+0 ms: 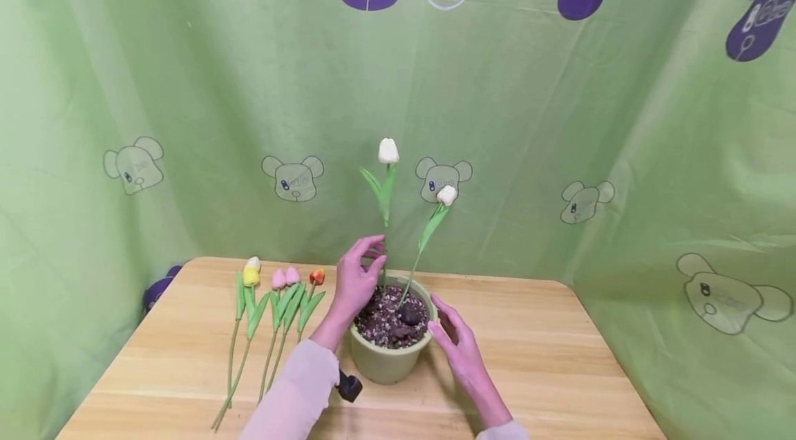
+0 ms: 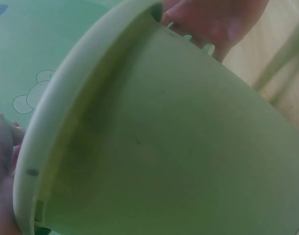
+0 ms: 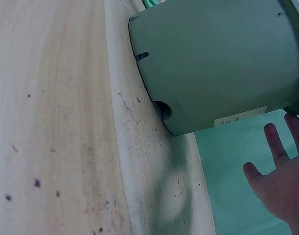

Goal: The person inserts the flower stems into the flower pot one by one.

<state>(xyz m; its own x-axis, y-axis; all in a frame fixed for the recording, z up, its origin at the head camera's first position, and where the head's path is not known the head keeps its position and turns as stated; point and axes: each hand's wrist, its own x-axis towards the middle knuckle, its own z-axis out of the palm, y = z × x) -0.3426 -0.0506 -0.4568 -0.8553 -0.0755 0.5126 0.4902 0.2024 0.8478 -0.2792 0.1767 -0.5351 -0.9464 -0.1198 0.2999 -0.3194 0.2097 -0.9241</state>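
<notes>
Left hand [image 1: 357,275], frame centre: fingers are bending at the stem of an upright white tulip [image 1: 386,208]; whether pinching, cannot tell. Right hand [image 1: 459,350], lower right of centre: fingers are spreading beside the rim of a green pot [image 1: 385,364]. Tulip is standing in soil [image 1: 381,321]; probably light, flexible, best held low. Right wrist view is showing a pale label [image 3: 241,116], absent from the head view.

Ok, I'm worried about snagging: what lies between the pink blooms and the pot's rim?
The red-orange tulip, then the left hand and wrist, as seen in the head view.
</notes>
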